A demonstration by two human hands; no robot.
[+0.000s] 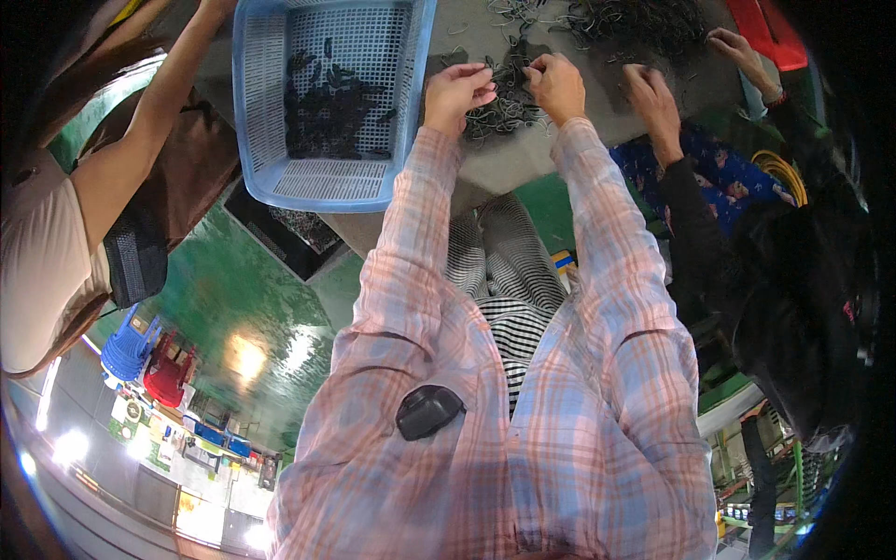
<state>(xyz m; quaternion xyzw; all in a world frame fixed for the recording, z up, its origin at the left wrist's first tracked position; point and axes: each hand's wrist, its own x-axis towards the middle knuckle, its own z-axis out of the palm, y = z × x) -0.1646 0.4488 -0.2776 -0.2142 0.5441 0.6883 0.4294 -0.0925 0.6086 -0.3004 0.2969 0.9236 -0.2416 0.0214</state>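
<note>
My left hand is over the table beside the blue basket, its thumb and fingertips pinched together. Close to its right, my right hand is closed, with the fingers curled toward the left hand. What either hand holds is too small to make out. Between and below the fingertips lies a small heap of dark, curly pieces, like small hooks or wire loops. A light blue plastic basket stands left of my left hand, with many small black pieces spread over its bottom.
A bigger heap of dark wiry pieces covers the table's far side. At the right, a co-worker's hands work near a red tray. Another person's arm reaches in at the left. Coiled yellow cable shows beyond the table's right edge.
</note>
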